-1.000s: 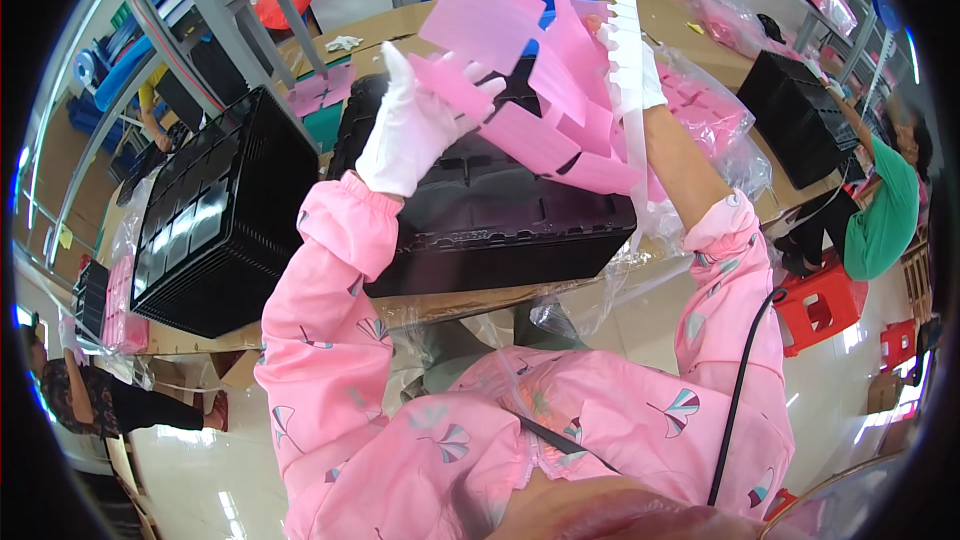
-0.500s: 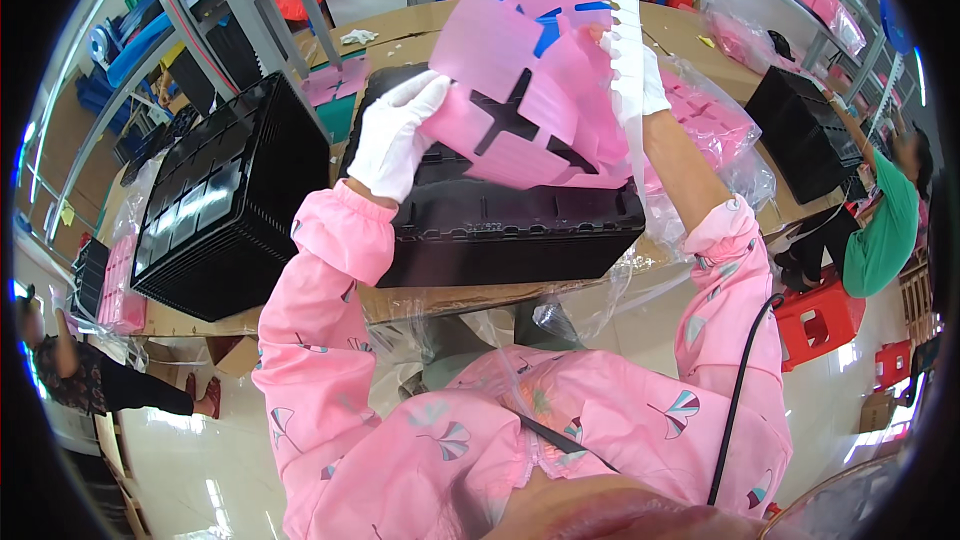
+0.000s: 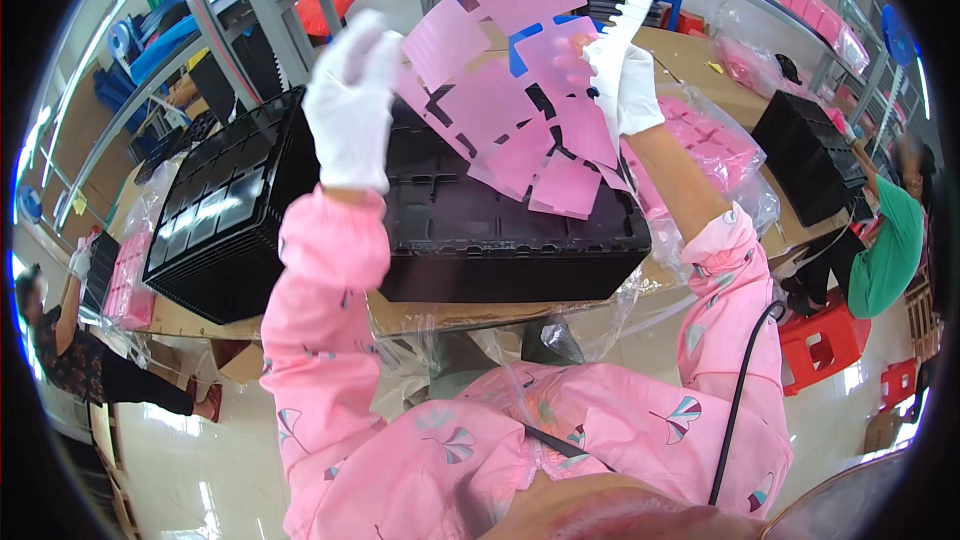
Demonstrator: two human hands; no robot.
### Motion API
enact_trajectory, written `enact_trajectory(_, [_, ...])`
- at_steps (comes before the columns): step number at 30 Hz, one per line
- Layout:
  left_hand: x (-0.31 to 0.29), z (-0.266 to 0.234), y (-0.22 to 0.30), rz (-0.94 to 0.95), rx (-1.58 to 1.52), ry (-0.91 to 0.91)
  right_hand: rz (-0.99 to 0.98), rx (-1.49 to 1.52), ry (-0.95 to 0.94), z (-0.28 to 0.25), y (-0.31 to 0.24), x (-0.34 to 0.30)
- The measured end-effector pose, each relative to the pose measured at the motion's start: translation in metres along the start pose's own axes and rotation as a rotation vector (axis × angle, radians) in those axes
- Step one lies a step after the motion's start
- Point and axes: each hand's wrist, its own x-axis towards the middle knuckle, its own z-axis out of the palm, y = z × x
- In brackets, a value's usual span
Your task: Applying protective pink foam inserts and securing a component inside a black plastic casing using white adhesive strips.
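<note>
A pink translucent sheet [image 3: 500, 100] with cut-out slots hangs over a black stack of plastic trays [image 3: 500, 275] in front of me. My right hand [image 3: 638, 90], white-gloved, grips the sheet at its right side; fingertips show faintly through the film. In front of that hand runs a white toothed strip [image 3: 632, 15]; whether the hand also holds it I cannot tell. My left hand [image 3: 350, 110], also gloved, is raised at the sheet's left edge. Its fingers are stretched upward, somewhat blurred, and nothing shows in them.
Another black tray stack [image 3: 225, 210] stands on the left. Bagged pink sheets [image 3: 700, 135] lie at the right, before a further black stack [image 3: 808, 155]. A metal frame [image 3: 265, 20] rises behind. Co-workers [image 3: 885, 240] [image 3: 75, 355] are at both sides, with a red stool [image 3: 825, 340] at the right.
My left hand has let go of the pink sheet and moved up and left. The sheet has spread out flatter, its folded part opening, while my right hand keeps hold.
</note>
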Motion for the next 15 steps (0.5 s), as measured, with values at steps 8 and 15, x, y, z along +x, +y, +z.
enact_trajectory(8, [-0.064, 0.009, -0.007, -0.560, -0.422, -0.310, -0.463, -0.528, -0.689, 0.054, 0.016, -0.046])
enact_trajectory(15, [-0.084, -0.029, -0.046, -0.744, -0.668, 0.020, 0.140, -0.462, -0.933, 0.057, -0.001, -0.033])
